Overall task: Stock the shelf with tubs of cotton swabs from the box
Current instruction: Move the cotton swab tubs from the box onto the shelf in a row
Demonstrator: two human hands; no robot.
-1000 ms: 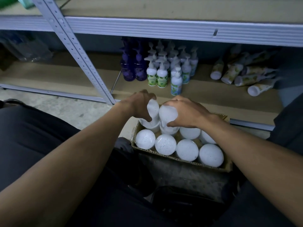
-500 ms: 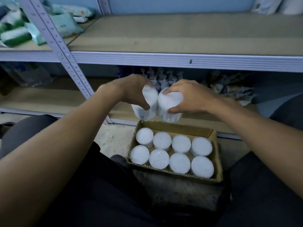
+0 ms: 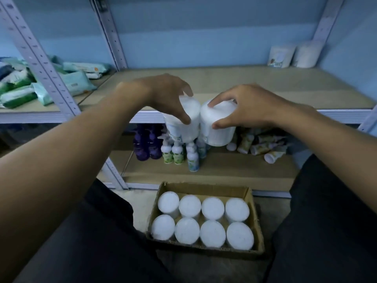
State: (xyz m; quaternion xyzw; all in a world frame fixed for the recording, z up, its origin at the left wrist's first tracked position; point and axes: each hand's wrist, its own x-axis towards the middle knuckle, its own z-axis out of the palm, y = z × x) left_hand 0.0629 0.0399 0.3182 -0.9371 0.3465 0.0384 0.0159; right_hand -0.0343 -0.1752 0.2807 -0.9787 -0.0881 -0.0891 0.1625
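A metal shelving unit (image 3: 244, 116) fills the upper half of the frame, its pale perforated uprights slanting at the left and its middle shelf a bare, matte tan board. A person sits low before it, dark-clothed legs at the lower left and right, both bare forearms reaching up toward the centre.

At the bottom centre an open brown cardboard box (image 3: 253, 201) sits on the floor, holding eight white round-lidded tubs of cotton swabs (image 3: 212, 208) in two rows of four, lids up.

In the middle of the frame each hand carries one more tub. The left hand (image 3: 163, 92) has its grip pinched over the lid and upper wall of the left tub (image 3: 183, 127); the right hand (image 3: 251, 109) clamps its fingers and thumb around the top of the right tub (image 3: 220, 131). Both tubs are smooth, translucent white plastic cylinders, long axis roughly upright, tilted slightly, their sides touching or nearly so.

The tubs hang in front of the shelf's front rail, the bare board lying just beyond and slightly above their bases, equally near both hands. They likely need lifting forward over that edge.

Small pump bottles (image 3: 173, 152) stand on the lower shelf; soft green and white packs (image 3: 75, 82) lie at the upper left.
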